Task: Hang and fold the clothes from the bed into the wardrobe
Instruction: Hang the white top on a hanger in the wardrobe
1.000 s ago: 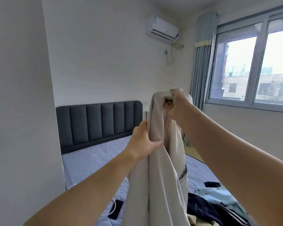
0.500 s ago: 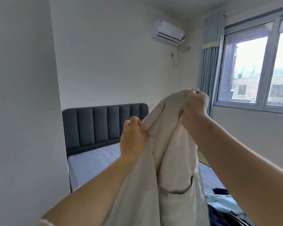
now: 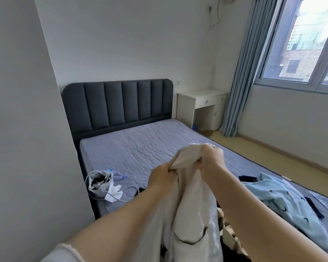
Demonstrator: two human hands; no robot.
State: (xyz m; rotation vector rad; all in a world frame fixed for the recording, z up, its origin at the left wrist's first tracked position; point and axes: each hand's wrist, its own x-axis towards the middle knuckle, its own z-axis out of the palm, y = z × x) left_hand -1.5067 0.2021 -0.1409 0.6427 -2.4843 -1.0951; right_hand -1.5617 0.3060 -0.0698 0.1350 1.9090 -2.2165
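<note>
- Left hand [image 3: 162,175]: fingers curled, pinching the top edge of the cream garment [image 3: 189,216].
- Right hand [image 3: 210,159]: clenched on the same edge, just right of the left hand.
- Cream garment: held above the near part of the bed [image 3: 140,148], hanging between the forearms.
- Blue garment [image 3: 284,201]: lying on the bed at near right, over dark items, possibly more clothes.
- Bag [image 3: 100,181]: at the bed's left edge.

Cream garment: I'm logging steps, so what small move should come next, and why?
Probably draw the hands apart to open it: left hand and right hand grip the cream garment close together at its top edge, and it hangs bunched.
</note>
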